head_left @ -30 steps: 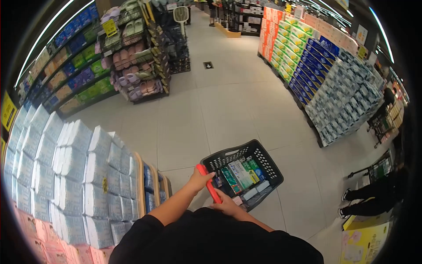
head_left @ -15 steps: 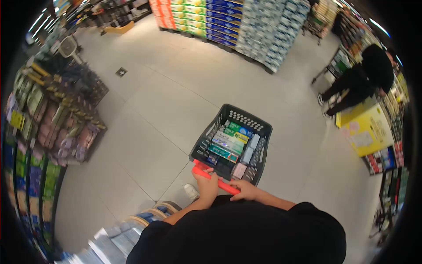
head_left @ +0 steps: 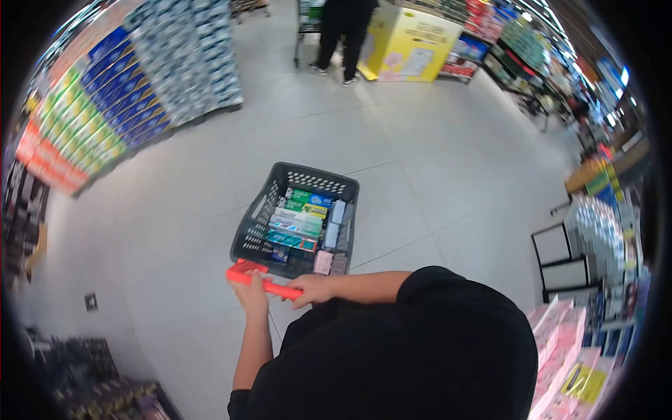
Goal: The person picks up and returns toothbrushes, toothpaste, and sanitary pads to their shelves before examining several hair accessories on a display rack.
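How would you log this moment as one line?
left hand: on red handle | right hand: on red handle | basket: dark, holding boxes | nearby: person in black beside yellow display

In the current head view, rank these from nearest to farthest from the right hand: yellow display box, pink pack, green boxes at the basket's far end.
From the right hand on the red handle:
1. Pink pack, near end of the basket.
2. Green boxes, far end of the basket.
3. Yellow display box, across the floor.
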### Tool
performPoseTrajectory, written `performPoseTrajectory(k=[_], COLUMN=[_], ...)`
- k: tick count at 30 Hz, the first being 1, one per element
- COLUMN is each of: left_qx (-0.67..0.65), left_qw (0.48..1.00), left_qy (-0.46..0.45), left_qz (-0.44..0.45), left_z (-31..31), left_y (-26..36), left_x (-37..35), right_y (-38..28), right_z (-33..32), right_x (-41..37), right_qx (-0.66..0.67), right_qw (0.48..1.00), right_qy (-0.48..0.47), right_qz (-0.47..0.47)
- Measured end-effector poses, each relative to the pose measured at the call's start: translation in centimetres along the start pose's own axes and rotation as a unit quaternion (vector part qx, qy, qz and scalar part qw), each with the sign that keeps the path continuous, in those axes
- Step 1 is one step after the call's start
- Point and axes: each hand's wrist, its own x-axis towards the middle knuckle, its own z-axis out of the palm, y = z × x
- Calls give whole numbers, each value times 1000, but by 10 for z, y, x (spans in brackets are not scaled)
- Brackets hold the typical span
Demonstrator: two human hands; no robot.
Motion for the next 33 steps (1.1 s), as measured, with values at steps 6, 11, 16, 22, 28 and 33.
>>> performPoseTrajectory(k=[6, 11, 16, 22, 28, 33], left_qx=[17, 8, 34, 95, 124, 134], left_qw=[997, 986, 970, 947, 900, 866], left_qy=[-71, -167, -240, -306, -410, -481], left_qz=[4, -23, -26, -25, -78, -33], left_z=[-79, -135, -149, -146, -150, -146], left_y=[-97, -163, -175, -182, -185, -208], left_x=[51, 124, 199, 232, 281, 329], right_y=[95, 164, 173, 162, 189, 181], right_z=[69, 87, 56, 55, 71, 63], right_x=[95, 198, 263, 266, 304, 323], right_qx=[20, 51, 3, -57, 53, 59], right_qw=[993, 993, 992, 986, 947, 920], right_qy=[88, 87, 100, 157, 313, 384], right_qz=[-72, -59, -82, -26, -51, -47])
